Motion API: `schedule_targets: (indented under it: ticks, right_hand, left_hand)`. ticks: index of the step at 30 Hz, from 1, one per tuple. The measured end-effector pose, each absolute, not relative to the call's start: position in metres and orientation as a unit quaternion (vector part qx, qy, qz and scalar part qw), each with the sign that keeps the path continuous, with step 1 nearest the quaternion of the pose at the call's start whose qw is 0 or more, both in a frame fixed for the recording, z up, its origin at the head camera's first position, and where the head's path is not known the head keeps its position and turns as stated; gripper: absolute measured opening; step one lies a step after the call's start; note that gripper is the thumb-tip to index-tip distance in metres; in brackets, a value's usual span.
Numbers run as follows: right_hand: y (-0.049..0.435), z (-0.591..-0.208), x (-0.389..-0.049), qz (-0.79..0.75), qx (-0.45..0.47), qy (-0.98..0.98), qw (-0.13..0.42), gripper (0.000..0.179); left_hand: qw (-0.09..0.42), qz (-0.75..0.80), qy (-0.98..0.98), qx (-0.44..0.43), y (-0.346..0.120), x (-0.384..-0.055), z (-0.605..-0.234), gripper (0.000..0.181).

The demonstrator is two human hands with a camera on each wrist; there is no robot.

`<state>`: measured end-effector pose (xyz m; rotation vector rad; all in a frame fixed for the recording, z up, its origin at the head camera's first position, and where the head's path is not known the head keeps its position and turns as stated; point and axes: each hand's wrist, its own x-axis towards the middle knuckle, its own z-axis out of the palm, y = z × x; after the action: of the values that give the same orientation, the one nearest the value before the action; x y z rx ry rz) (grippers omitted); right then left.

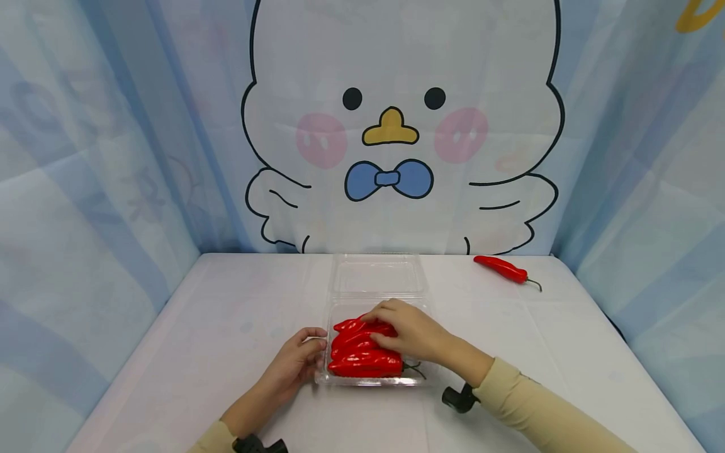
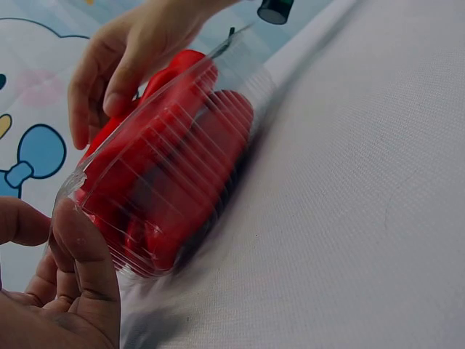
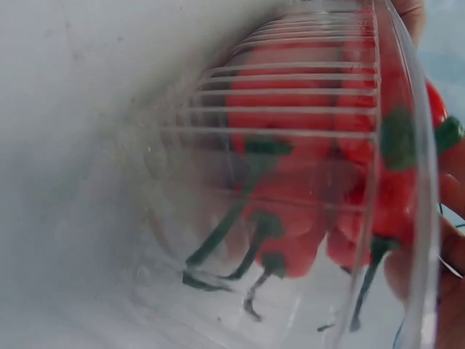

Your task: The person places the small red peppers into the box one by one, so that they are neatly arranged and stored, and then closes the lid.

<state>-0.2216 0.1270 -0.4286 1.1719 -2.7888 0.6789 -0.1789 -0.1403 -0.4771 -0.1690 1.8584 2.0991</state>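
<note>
A clear plastic clamshell container (image 1: pixel 375 381) stands on the table with its lid (image 1: pixel 378 277) folded back toward the wall. Several glossy red chili peppers (image 1: pixel 365 363) are heaped in its base, their green stems (image 3: pixel 234 225) pointing right. My left hand (image 1: pixel 297 362) pinches the container's left rim, which runs between thumb and finger in the left wrist view. From above, my right hand (image 1: pixel 410 330) reaches over the heap and holds a top pepper (image 1: pixel 381 328) at the far side, thumb nearer me and fingers beyond. Part of that pepper is hidden under the hand.
One more red chili pepper (image 1: pixel 503 269) lies alone at the table's back right, stem toward the right. A white cloth covers the table (image 1: pixel 226 314). Curtains (image 1: pixel 102 157) enclose the left, right and back, the back one (image 1: pixel 396 56) printed with a cartoon bird.
</note>
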Motion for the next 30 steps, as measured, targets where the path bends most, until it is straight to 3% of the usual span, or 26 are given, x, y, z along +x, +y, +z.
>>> schedule_targets:
  ticks: [30]
  right_hand:
    - [0.168,-0.422,-0.236,0.211,0.337,-0.915,0.065,0.032]
  left_hand:
    - [0.161,0.739,0.650,-0.068,-0.139,-0.179,-0.479,0.033]
